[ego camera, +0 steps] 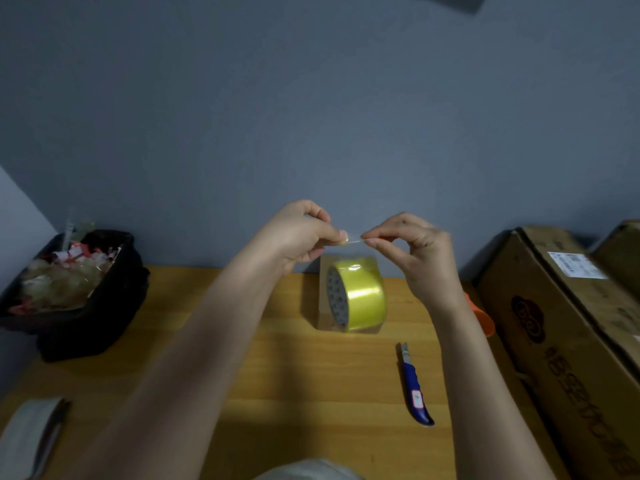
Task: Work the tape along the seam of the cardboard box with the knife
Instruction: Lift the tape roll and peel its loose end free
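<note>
Both hands are raised above the wooden table (277, 358). My left hand (301, 233) and my right hand (412, 247) pinch a small clear strip of tape (353, 238) between their fingertips. Below them a yellow tape roll (360, 294) stands on edge in front of a small cardboard box (323, 296), which it largely hides. A blue-handled utility knife (414, 386) lies on the table to the right, blade end pointing away from me. Neither hand touches it.
A black bin (86, 306) full of tape and paper scraps stands at the left. Large cardboard boxes (561, 323) line the right side, with an orange object (483, 318) beside them. A pale tape roll (31, 434) lies at the near left corner.
</note>
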